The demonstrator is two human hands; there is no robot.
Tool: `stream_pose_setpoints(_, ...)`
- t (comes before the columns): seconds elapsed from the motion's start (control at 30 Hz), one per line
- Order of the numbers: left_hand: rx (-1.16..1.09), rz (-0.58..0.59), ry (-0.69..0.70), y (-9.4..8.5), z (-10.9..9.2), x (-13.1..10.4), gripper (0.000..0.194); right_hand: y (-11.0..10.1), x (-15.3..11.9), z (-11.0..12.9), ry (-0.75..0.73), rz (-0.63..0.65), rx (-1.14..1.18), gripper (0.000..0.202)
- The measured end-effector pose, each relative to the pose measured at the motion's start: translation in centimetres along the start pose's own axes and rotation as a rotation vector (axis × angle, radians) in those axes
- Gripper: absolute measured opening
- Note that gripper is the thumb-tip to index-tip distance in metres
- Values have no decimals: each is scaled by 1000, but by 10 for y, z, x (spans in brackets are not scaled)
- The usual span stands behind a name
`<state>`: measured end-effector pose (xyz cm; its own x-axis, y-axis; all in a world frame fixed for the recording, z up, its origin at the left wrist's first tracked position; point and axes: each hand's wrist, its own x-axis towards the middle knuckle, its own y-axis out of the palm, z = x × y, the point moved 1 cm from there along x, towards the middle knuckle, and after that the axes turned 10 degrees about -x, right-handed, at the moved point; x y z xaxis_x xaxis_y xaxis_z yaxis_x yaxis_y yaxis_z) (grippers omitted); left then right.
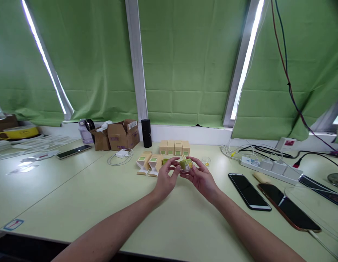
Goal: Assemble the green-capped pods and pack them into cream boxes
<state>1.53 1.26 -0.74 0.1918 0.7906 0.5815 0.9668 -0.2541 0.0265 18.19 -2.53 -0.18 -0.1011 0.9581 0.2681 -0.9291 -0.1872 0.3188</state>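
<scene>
Between my two hands, just above the table, is a small clear jar (186, 166) with a green upper part and something yellowish at it. My right hand (202, 178) grips the jar from the right, with thumb and fingers around its side. My left hand (167, 177) is closed at the jar's left side, fingertips against it. Partly hidden behind my left fingers lies a green round piece (165, 161). A little clear container (206, 161) with a yellow bit in it stands beyond my right hand. Left of my hands are two opened kraft cartons (155, 163).
Several small kraft boxes (174, 147) stand in a row at the back, near a black cylinder (146, 133) and cardboard boxes (123, 135). A white charger (122, 154) lies left. To the right are phones (249, 191) and a power strip (272, 169) with tangled cables.
</scene>
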Motion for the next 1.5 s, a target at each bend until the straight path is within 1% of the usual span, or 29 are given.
stream_pose_setpoints(0.13, -80, -15, 8, 0, 1, -2, 32, -3, 2, -4, 57, 20, 121, 39)
stream_pose_setpoints(0.23, -87, -19, -10, 1, 2, -2, 32, -6, 4, -7, 57, 5, 155, 31)
stream_pose_setpoints(0.33, -80, -25, -37, 0, 2, -1, 33, -7, 5, -9, 59, -10, 159, 30)
stream_pose_setpoints(0.47, -84, 1, -79, 1, 1, 0, 36, -5, 3, -8, 60, -38, 147, 33)
stream_pose_setpoints(0.57, -102, 35, -110, 2, 1, 0, 42, -5, 2, -8, 58, -55, 141, 36)
stream_pose_setpoints(0.67, -134, 72, -135, 2, 2, 0, 48, -5, 2, -9, 65, -83, 133, 43)
stream_pose_setpoints(0.87, -182, 83, -182, 4, 4, 0, 61, -5, 1, -8, 38, -119, 69, 56)
stream_pose_setpoints(1.13, -365, 101, -235, 5, 7, 3, 66, -9, 2, -8, -18, -117, 12, 70)
stream_pose_setpoints(1.33, -364, 60, -193, 2, 7, 7, 64, -12, 4, -2, -43, -153, 29, 59)
stream_pose_setpoints(1.43, -309, 56, -180, -1, 6, 9, 62, -16, 6, -1, -26, -225, -2, 53)
stream_pose_setpoints(1.5, -204, 70, -156, -4, 5, 11, 59, -20, 7, -2, -13, -288, -32, 51)
